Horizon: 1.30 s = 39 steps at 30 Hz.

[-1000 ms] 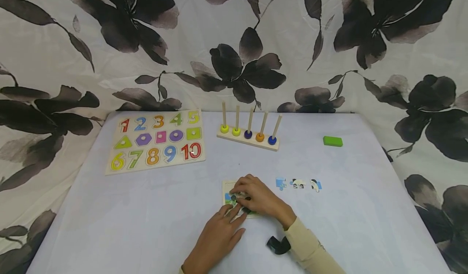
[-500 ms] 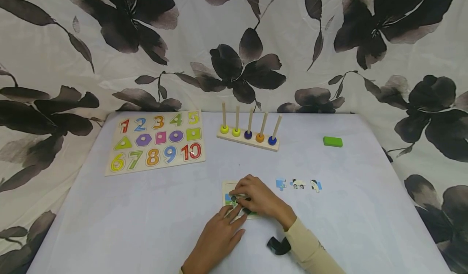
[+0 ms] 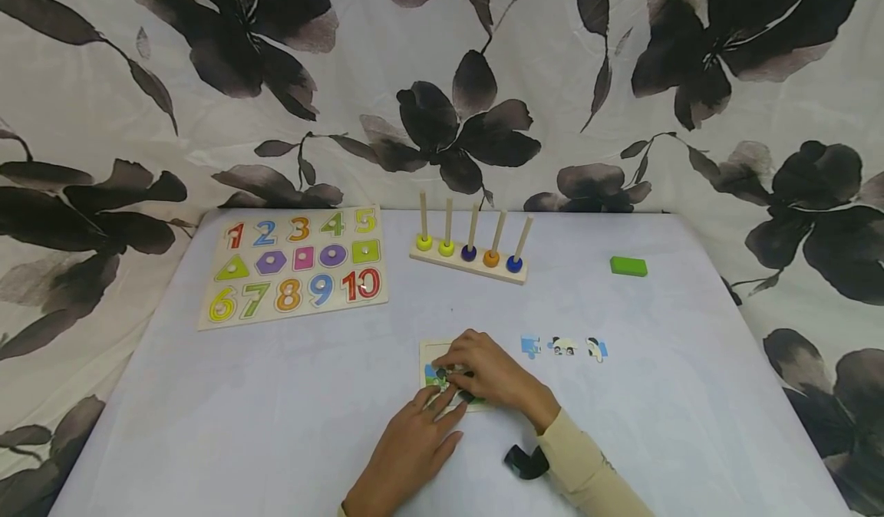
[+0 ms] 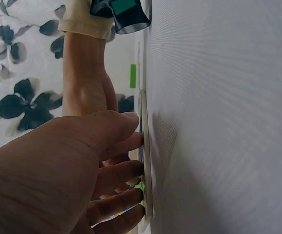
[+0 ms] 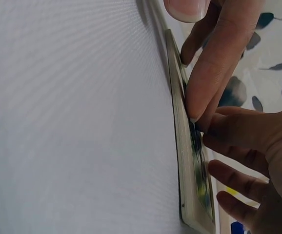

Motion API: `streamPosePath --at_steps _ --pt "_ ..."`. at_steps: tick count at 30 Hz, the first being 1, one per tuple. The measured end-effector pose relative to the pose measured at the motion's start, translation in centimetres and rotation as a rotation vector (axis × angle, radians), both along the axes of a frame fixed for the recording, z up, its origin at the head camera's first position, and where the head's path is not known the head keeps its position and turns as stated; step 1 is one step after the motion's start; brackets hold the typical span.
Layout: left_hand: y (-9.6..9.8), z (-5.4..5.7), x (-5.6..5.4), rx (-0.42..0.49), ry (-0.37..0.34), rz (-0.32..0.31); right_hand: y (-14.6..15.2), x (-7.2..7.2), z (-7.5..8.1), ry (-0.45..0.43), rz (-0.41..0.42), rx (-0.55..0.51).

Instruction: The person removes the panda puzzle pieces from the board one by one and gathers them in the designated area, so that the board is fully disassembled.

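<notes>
A black object [image 3: 526, 463] sits against the cuff of the tan right sleeve [image 3: 587, 463], low in the head view. The left hand [image 3: 414, 436] reaches forward over the white table [image 3: 297, 409], its fingers extended and spread, released, with tips resting on the near edge of the puzzle [image 3: 427, 352]. The right hand [image 3: 493, 375] comes in from the other side, bent over the top of the puzzle, thumb and index tips close together on it. I cannot tell whether these fingers pinch a piece or only press on the picture; the hand itself hides the spot. In the right wrist view its outer fingers stay clear of the surface. The puzzle lies flat on the table under both hands, a pale frame round a picture with blue, green and black parts.

Just to the right of the puzzle, 3 pieces [image 3: 563, 347] lie in a row, apart from each other, printed in blue, white and black. Farther back on the left is a number board [image 3: 315, 235] with numerals 1 to 10 and a middle row of 5 coloured shapes. A green block [image 3: 628, 267] lies far right. Between them stands a peg rack [image 3: 479, 265]: 5 posts, each with 1 ring at its foot, 2 yellow, 1 orange, 2 blue. Behind everything hangs a pale cloth [image 3: 525, 34] with dark flowers.
</notes>
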State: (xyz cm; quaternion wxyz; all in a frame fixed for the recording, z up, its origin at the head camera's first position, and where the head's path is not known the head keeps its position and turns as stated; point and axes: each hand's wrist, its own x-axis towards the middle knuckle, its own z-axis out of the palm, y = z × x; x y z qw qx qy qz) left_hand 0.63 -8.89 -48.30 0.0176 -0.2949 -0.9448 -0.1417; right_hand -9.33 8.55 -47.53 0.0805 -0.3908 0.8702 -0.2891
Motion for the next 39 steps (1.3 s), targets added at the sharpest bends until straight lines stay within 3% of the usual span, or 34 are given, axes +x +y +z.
streamPosePath --at_steps 13,21,27,32,39 --pt "0.3 0.0 -0.2 -0.016 -0.017 -0.011 0.2 0.1 0.2 0.031 -0.012 -0.004" --pt "0.4 0.0 -0.2 -0.026 0.014 -0.011 1.3 -0.1 0.4 -0.012 -0.072 -0.058" --pt "0.5 0.1 -0.1 -0.041 0.009 0.000 5.1 0.0 1.1 -0.089 -0.190 -0.122" --pt "0.4 0.1 0.0 -0.018 0.006 0.016 9.3 0.7 1.6 -0.170 -0.295 -0.100" --pt "0.3 -0.1 0.0 0.011 0.010 0.025 12.7 1.8 0.9 -0.185 -0.304 -0.049"
